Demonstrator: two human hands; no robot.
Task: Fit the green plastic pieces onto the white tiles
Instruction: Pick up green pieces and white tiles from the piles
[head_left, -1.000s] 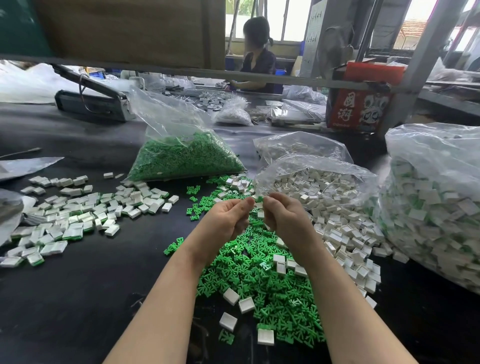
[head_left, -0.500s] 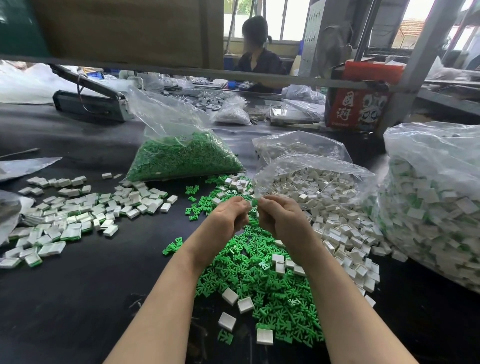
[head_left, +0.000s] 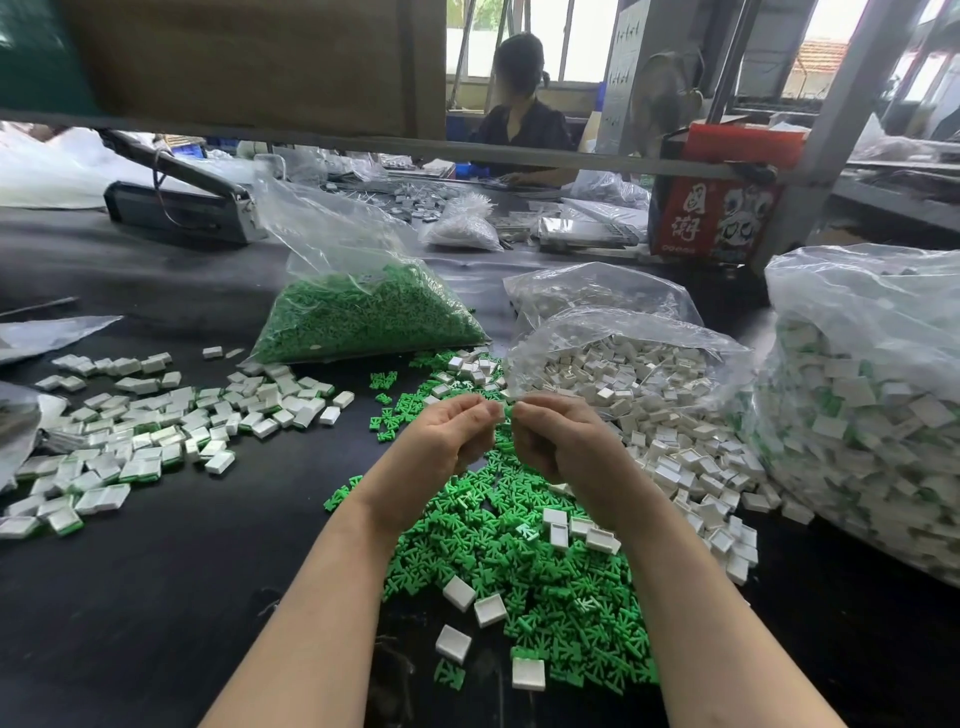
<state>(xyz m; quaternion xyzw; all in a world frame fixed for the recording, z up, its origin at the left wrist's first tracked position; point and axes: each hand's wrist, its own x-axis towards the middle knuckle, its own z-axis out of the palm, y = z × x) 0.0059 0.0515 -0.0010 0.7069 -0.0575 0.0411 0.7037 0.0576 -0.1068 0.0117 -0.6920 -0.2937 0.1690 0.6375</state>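
The fingers (head_left: 485, 413) of both hands are pinched together on a small piece held between them, above the green plastic pieces (head_left: 524, 571). The piece is hidden; loose white tiles (head_left: 675, 457) lie nearer the right hand (head_left: 561, 441).

Both forearms are bare from the bottom edge of the view up to the wrists, with no sleeve showing on either. The left hand (head_left: 447, 441) and the right hand (head_left: 558, 441) are ungloved. A short, plain thumbnail shows on the left hand. The wrists carry no visible strap or band. Elbows, upper arms and clothing lie outside the view.
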